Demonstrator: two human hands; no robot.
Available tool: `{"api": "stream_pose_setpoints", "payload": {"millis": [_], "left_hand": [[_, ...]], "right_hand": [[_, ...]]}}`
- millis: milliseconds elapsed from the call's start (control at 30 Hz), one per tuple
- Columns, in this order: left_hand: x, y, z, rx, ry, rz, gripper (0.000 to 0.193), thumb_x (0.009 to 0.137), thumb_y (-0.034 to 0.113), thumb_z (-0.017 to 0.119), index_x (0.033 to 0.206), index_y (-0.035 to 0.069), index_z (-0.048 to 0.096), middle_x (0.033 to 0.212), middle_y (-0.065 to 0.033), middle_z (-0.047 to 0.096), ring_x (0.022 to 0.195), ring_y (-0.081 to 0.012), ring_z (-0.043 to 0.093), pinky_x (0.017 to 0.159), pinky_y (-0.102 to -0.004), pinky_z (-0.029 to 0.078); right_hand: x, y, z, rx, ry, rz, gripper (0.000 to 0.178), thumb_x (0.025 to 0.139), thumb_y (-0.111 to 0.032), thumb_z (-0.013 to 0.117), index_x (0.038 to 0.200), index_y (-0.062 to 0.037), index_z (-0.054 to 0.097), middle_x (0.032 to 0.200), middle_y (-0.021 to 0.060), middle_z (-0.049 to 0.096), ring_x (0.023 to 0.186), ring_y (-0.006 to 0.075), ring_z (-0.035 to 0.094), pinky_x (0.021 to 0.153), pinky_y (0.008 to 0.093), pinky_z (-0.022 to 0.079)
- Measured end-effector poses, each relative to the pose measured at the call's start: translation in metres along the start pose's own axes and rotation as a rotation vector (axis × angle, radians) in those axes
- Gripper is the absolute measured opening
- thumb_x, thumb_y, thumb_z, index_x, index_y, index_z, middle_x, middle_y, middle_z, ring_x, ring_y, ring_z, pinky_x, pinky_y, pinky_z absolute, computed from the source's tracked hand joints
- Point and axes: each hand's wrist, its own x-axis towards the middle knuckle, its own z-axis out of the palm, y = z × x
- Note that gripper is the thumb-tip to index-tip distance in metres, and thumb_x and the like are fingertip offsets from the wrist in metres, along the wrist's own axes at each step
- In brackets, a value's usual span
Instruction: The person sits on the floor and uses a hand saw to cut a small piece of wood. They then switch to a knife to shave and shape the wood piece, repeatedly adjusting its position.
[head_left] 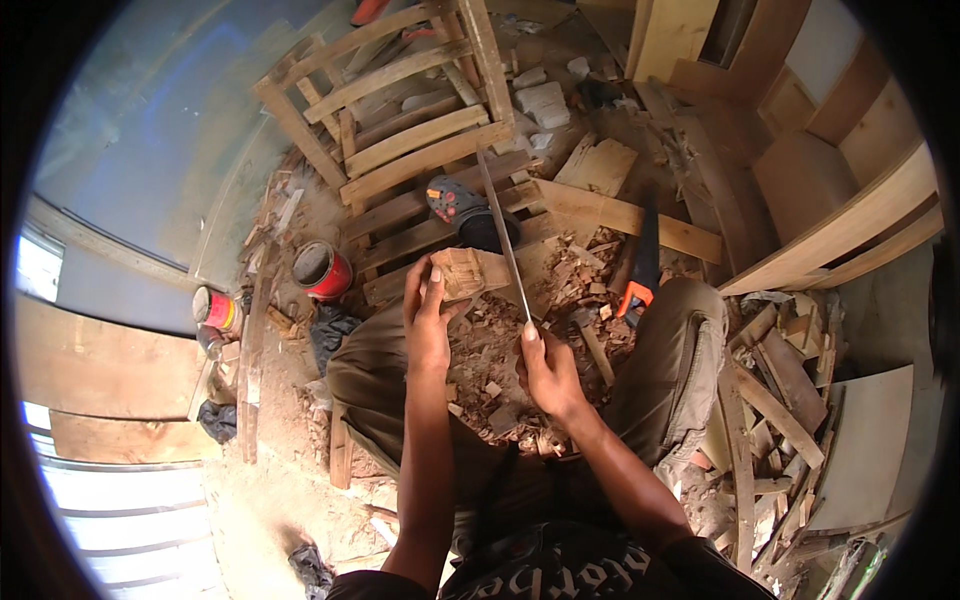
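My left hand (428, 310) grips a short, rough wooden block (462, 270) from its left side, fingers against the wood. One face of the block looks roughly hewn. In my right hand (548, 368) is the handle end of a long-bladed knife (500, 222), seen nearly edge-on. Its blade points up and away, passing close to the block's right end; whether it touches the wood I cannot tell. Beyond the block, a dark clog (455, 200) with coloured spots rests on wooden slats (405, 240). Wood chips (495, 345) cover the ground between my bent legs.
Beside my right knee stands a handsaw (648, 245) with an orange handle. A slatted wooden frame (390, 95) leans at the far side. To the left are a red tin (322, 270) and a smaller red-and-yellow can (213, 308). Scrap boards (785, 400) are heaped at right.
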Motion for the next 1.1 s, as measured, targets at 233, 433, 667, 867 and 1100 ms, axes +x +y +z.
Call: {"api": "stream_pose_setpoints", "payload": {"millis": [233, 433, 667, 867, 1100], "left_hand": [[-0.001, 0.003, -0.019, -0.043, 0.042, 0.004, 0.055, 0.099, 0.042, 0.064, 0.141, 0.01, 0.05, 0.133, -0.0078, 0.057, 0.116, -0.0211, 0.061, 0.093, -0.0411, 0.053], [-0.01, -0.003, 0.006, 0.119, -0.002, 0.044, 0.049, 0.104, 0.031, 0.056, 0.144, 0.005, 0.048, 0.132, -0.0097, 0.059, 0.117, -0.0216, 0.061, 0.092, -0.0387, 0.056], [-0.014, -0.015, 0.037, 0.132, -0.073, 0.127, 0.044, 0.1, 0.022, 0.066, 0.136, -0.001, 0.057, 0.119, -0.0099, 0.065, 0.099, -0.0119, 0.063, 0.084, -0.0254, 0.05], [-0.008, -0.029, 0.055, 0.178, -0.089, 0.21, 0.041, 0.098, 0.021, 0.068, 0.132, 0.0, 0.06, 0.119, -0.0111, 0.065, 0.098, -0.0146, 0.064, 0.083, -0.028, 0.051], [-0.004, -0.02, 0.066, 0.237, -0.027, 0.159, 0.042, 0.097, 0.023, 0.07, 0.129, -0.002, 0.062, 0.106, -0.0076, 0.066, 0.087, -0.0125, 0.064, 0.072, -0.0266, 0.051]], "right_hand": [[-0.014, -0.01, 0.021, -0.111, -0.088, -0.101, 0.047, 0.104, -0.042, 0.053, 0.097, 0.0038, 0.059, 0.063, 0.0164, 0.06, 0.057, 0.0323, 0.063, 0.056, 0.0444, 0.047], [-0.014, -0.015, 0.014, -0.165, -0.019, -0.084, 0.043, 0.105, -0.038, 0.052, 0.099, 0.0036, 0.059, 0.067, 0.0197, 0.062, 0.062, 0.0366, 0.067, 0.059, 0.0454, 0.049], [-0.016, -0.05, -0.013, -0.212, 0.058, -0.163, 0.044, 0.103, -0.037, 0.055, 0.107, 0.006, 0.059, 0.064, 0.0187, 0.062, 0.06, 0.032, 0.068, 0.057, 0.0417, 0.05], [-0.016, -0.056, -0.026, -0.353, 0.112, -0.184, 0.042, 0.103, -0.034, 0.055, 0.11, 0.0075, 0.058, 0.066, 0.0231, 0.063, 0.068, 0.0427, 0.07, 0.059, 0.0463, 0.052], [-0.016, -0.084, -0.041, -0.212, 0.153, -0.425, 0.032, 0.102, -0.025, 0.055, 0.108, 0.0063, 0.059, 0.057, 0.0152, 0.057, 0.051, 0.0257, 0.063, 0.052, 0.0379, 0.047]]}}
